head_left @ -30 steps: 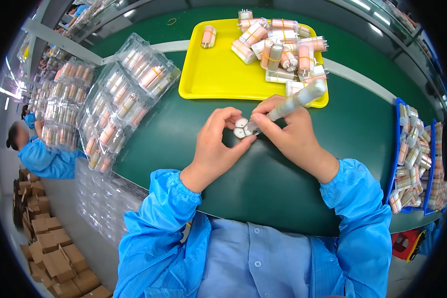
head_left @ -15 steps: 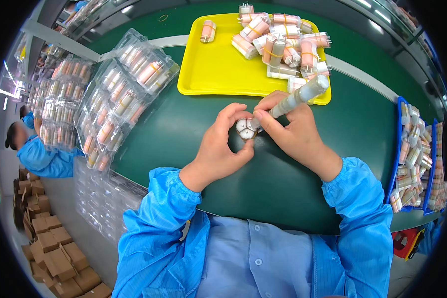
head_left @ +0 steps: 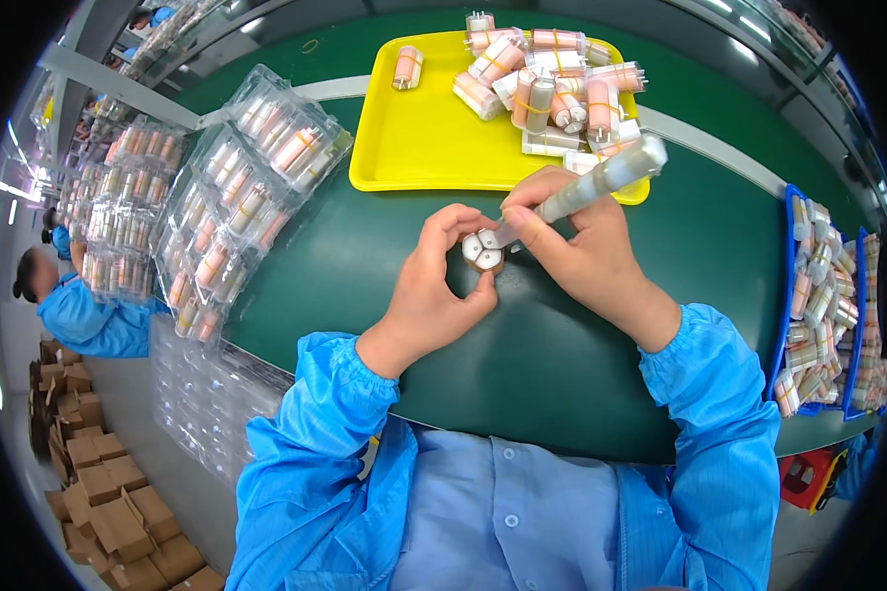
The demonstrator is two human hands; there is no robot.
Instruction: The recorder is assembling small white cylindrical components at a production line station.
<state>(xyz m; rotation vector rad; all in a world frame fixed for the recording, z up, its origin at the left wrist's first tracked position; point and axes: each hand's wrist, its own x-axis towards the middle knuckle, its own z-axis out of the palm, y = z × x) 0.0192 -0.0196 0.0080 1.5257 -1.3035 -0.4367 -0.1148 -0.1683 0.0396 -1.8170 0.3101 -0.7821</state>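
Your left hand, well right of the stacked clear trays along the worktop's left edge, pinches a three-part bundle between thumb and fingers, likely to steady it with its white ends up. It sits mid-worktop, below the yellow tray. Your right hand is clamped low on a whitish rod-shaped tool, presumably for control, its tip by the bundle. Banded cylinders fill the tray's right end; a blue bin lines the worktop's right edge. Versus half a second ago, the tool's thick end points farther right, and all three white ends show more fully.
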